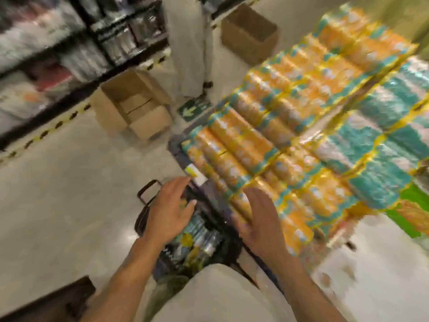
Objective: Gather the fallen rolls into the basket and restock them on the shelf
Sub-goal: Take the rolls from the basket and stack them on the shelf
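The view is blurred by motion. Orange and teal roll packs (241, 145) lie stacked in rows on a low shelf (176, 147) to my right. A dark basket (148, 196) stands on the floor below my hands, holding several teal wrapped rolls (199, 233). My left hand (169, 212) hovers over the basket with fingers spread and holds nothing. My right hand (260, 224) lies with straight fingers against the front orange packs at the shelf's near edge.
Two open cardboard boxes (137, 108) (250, 36) stand on the pale floor ahead. A person in light trousers (190, 49) stands beyond them. Dark shelving (46, 66) lines the left side. Teal packs (383, 140) and green packs (411, 201) fill the far right. My knee (213, 296) is below.
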Motion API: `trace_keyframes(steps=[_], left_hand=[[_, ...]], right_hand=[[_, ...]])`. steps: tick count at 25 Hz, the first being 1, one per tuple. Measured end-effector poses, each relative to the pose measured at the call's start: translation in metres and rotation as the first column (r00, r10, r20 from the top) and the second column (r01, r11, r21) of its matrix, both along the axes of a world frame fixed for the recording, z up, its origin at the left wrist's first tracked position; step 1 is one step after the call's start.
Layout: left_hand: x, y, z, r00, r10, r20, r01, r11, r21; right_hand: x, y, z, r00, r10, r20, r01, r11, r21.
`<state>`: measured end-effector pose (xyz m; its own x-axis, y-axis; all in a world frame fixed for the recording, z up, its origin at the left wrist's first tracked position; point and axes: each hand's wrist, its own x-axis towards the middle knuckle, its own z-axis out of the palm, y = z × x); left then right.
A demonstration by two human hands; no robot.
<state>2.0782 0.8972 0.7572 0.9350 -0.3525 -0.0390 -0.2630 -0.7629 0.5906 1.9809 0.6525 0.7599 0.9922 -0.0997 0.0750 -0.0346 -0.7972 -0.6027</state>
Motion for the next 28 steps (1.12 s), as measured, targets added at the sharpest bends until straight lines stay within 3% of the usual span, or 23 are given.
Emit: trace_keyframes(steps=[3,7,10,13,16,18,20,25,28], left_hand=[[-0.044,0.103,-0.067,0.980,0.152,-0.131,-0.145,0.987,0.066],[-0.080,0.180,-0.209,0.926,0.205,-0.315,-0.172,0.976,0.131],[-0.118,0.189,-0.325,0.870,0.233,-0.435,-0.169,0.969,0.182],[-0.153,0.173,-0.428,0.749,0.329,-0.574,-0.256,0.944,0.208],[-0.176,0.154,-0.517,0.689,0.318,-0.651,-0.252,0.948,0.195],[-0.187,0.140,-0.559,0.750,0.289,-0.595,-0.225,0.957,0.182],[-0.191,0.122,-0.585,0.753,0.289,-0.591,-0.210,0.957,0.201],[-0.189,0.116,-0.618,0.739,0.417,-0.529,-0.416,0.900,0.129],[-0.185,0.122,-0.610,0.723,0.464,-0.511,-0.496,0.864,0.082]], right_hand=[[-0.002,0.090,-0.056,0.975,0.154,-0.158,-0.144,0.987,0.071],[-0.012,0.160,-0.205,0.911,0.198,-0.361,-0.161,0.978,0.130],[-0.039,0.169,-0.329,0.769,0.201,-0.607,-0.190,0.978,0.084],[-0.055,0.153,-0.431,0.652,0.229,-0.723,-0.257,0.964,0.073],[-0.061,0.123,-0.509,0.578,0.299,-0.759,-0.390,0.918,0.065],[-0.062,0.106,-0.544,0.542,0.408,-0.735,-0.589,0.808,0.014],[-0.064,0.096,-0.567,0.518,0.539,-0.664,-0.719,0.695,0.003],[-0.056,0.096,-0.594,0.499,0.640,-0.584,-0.841,0.521,-0.148],[-0.051,0.099,-0.590,0.493,0.619,-0.611,-0.840,0.520,-0.152]])
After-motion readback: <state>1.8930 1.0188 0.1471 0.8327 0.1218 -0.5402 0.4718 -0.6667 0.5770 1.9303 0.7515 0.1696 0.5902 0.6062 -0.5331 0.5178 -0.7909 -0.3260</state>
